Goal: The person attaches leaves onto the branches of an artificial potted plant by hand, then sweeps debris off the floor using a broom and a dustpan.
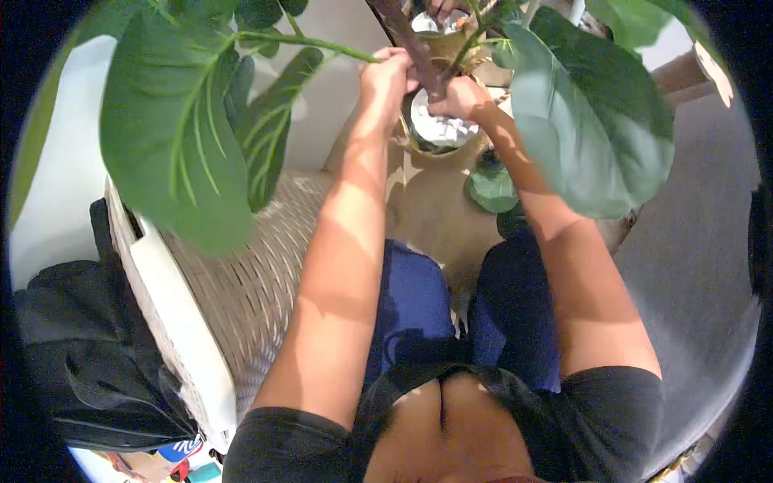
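A large-leaved plant, its broad green leaf (173,129) on the left and another leaf (596,121) on the right, rises between my arms. Its brown trunk (420,60) comes up from a pot of white stones (443,130). My left hand (388,76) is closed at the left of the trunk, where a green leaf stalk (322,44) meets the fingers; the fingertips are partly hidden. Low on the trunk, just above the stones, my right hand (465,100) closes around it.
A woven basket (262,258) stands at my left, beside a black bag (88,346). A dark grey surface (684,266) lies on the right. Smaller leaves (493,189) show below the pot. At the top, a mirror seems to reflect the pot (439,22).
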Motion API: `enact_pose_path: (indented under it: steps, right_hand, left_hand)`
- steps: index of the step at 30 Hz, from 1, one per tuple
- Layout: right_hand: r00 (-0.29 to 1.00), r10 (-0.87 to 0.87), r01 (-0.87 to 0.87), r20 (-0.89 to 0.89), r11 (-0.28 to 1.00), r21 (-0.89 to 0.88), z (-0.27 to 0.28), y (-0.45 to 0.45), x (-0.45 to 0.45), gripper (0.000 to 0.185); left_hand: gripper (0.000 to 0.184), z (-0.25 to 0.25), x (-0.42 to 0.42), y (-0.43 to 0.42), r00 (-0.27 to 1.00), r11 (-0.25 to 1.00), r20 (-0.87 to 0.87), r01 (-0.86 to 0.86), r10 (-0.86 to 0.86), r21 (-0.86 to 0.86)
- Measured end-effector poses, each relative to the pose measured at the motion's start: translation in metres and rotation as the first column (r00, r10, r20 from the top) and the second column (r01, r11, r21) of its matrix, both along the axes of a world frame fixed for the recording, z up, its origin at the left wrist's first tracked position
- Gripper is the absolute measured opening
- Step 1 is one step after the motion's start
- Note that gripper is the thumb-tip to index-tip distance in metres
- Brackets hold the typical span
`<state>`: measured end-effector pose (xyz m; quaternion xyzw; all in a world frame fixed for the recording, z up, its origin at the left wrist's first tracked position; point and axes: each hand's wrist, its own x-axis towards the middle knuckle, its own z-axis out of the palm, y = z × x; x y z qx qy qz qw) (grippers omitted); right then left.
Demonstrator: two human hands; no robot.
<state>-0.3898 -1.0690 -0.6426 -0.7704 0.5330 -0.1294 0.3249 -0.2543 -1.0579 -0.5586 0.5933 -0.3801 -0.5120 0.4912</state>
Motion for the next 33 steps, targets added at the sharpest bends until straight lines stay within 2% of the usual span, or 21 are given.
enact_pose_path:
  steps: [1, 2, 4, 6, 7, 9, 10, 11, 13, 15, 17, 19, 21, 23, 24, 27, 28, 29, 31, 32, 33]
  right_hand:
    - [0.995, 0.036, -0.034, -0.091, 0.999, 0.026, 0.016, 0.005, 0.000, 0.051]
    - [0.996, 0.080, -0.073, -0.047, 0.989, 0.127, 0.032, 0.008, -0.009, 0.055]
    - [0.998, 0.055, -0.052, -0.043, 0.995, 0.086, -0.012, 0.011, -0.011, 0.051]
    - [0.993, -0.117, 0.116, -0.004, 0.990, -0.075, -0.063, 0.015, -0.014, 0.048]
    - [0.990, -0.144, 0.143, -0.003, 0.985, -0.098, -0.087, 0.012, -0.013, 0.047]
    - [0.989, 0.033, -0.046, -0.141, 0.995, -0.093, -0.103, 0.003, -0.009, 0.049]
    - [0.994, 0.040, -0.046, -0.102, 0.997, -0.064, -0.094, 0.001, -0.007, 0.050]
    - [0.997, 0.056, -0.057, -0.055, 0.998, -0.027, -0.086, 0.004, -0.001, 0.051]
    - [0.999, -0.008, 0.006, -0.035, 0.998, -0.058, -0.080, 0.015, 0.004, 0.051]
    - [0.989, 0.064, -0.045, -0.137, 0.990, 0.137, -0.067, 0.016, 0.001, 0.051]
    - [0.997, 0.074, -0.073, -0.029, 0.997, 0.015, -0.053, 0.029, -0.007, 0.046]
    - [0.992, 0.002, 0.014, -0.128, 0.992, 0.124, -0.049, 0.033, 0.001, 0.045]
    - [0.997, -0.064, 0.070, -0.050, 0.988, 0.139, -0.059, 0.038, 0.009, 0.043]
    - [0.946, -0.285, 0.319, 0.152, 0.896, -0.308, -0.072, 0.048, 0.008, 0.042]
    - [0.922, -0.317, 0.383, 0.221, 0.831, -0.404, -0.070, 0.052, 0.002, 0.041]
    - [0.928, -0.289, 0.352, 0.235, 0.886, -0.301, -0.055, 0.067, -0.056, 0.038]
    - [0.929, -0.271, 0.339, 0.252, 0.897, -0.284, -0.055, 0.072, -0.074, 0.038]
    - [0.926, -0.256, 0.332, 0.279, 0.903, -0.272, -0.054, 0.076, -0.088, 0.037]
    - [0.911, -0.231, 0.324, 0.340, 0.913, -0.249, -0.054, 0.085, -0.110, 0.035]
    - [0.895, -0.234, 0.338, 0.381, 0.912, -0.233, -0.048, 0.091, -0.117, 0.035]
    - [0.875, -0.235, 0.350, 0.423, 0.910, -0.220, -0.043, 0.097, -0.121, 0.034]
  left_hand:
    - [0.010, -0.002, -0.001, 0.000, 1.000, 1.000, 0.015, -0.003, 0.004, -0.013]
    - [0.010, -0.006, -0.005, -0.001, 0.999, 0.998, -0.016, 0.049, -0.050, -0.037]
    - [0.009, -0.024, -0.009, 0.010, 0.996, 0.997, 0.050, 0.079, -0.080, 0.024]
    - [0.015, -0.035, -0.022, 0.017, 0.983, 0.998, 0.179, 0.040, -0.048, 0.047]
    - [0.017, -0.033, 0.000, 0.002, 0.879, 0.888, 0.149, 0.460, -0.453, -0.010]
    - [0.017, -0.076, 0.013, 0.002, 0.931, 0.935, 0.193, 0.337, -0.311, -0.115]
    - [0.015, -0.064, 0.003, 0.005, 0.994, 0.997, -0.081, 0.078, -0.076, 0.021]
    - [0.012, -0.066, 0.010, -0.001, 0.999, 0.988, -0.022, 0.040, -0.038, 0.152]
    - [0.007, -0.066, 0.013, 0.011, 0.996, 0.995, -0.090, -0.012, 0.021, 0.097]
    - [0.006, -0.067, 0.012, 0.020, 0.998, 0.997, -0.052, 0.023, -0.019, 0.079]
    - [0.006, -0.069, 0.006, 0.019, 0.997, 0.996, -0.034, 0.069, -0.068, 0.053]
    - [0.007, -0.070, 0.007, 0.025, 0.993, 0.999, -0.111, 0.041, -0.039, 0.008]
    - [0.007, -0.067, 0.008, 0.027, 0.994, 0.999, -0.107, 0.038, -0.034, 0.038]
    - [0.007, -0.061, 0.002, 0.036, 0.998, 0.998, -0.061, -0.023, 0.027, 0.065]
    - [0.009, -0.063, 0.005, 0.034, 0.997, 0.998, -0.072, -0.019, 0.024, 0.065]
    - [0.015, -0.063, 0.012, 0.022, 0.997, 0.988, 0.006, 0.073, -0.075, 0.133]
    - [0.029, -0.062, 0.019, 0.021, 0.973, 0.972, -0.134, 0.203, -0.187, 0.119]
    - [0.029, -0.066, 0.022, 0.022, 0.973, 0.973, -0.135, 0.202, -0.186, 0.115]
    - [0.048, -0.038, 0.018, 0.037, 0.992, 0.993, -0.120, 0.011, -0.025, -0.116]
    - [0.063, -0.035, 0.027, 0.035, 0.983, 0.994, -0.182, -0.031, 0.011, -0.109]
    - [0.063, -0.031, 0.029, 0.034, 0.983, 0.992, -0.183, -0.040, 0.017, -0.122]
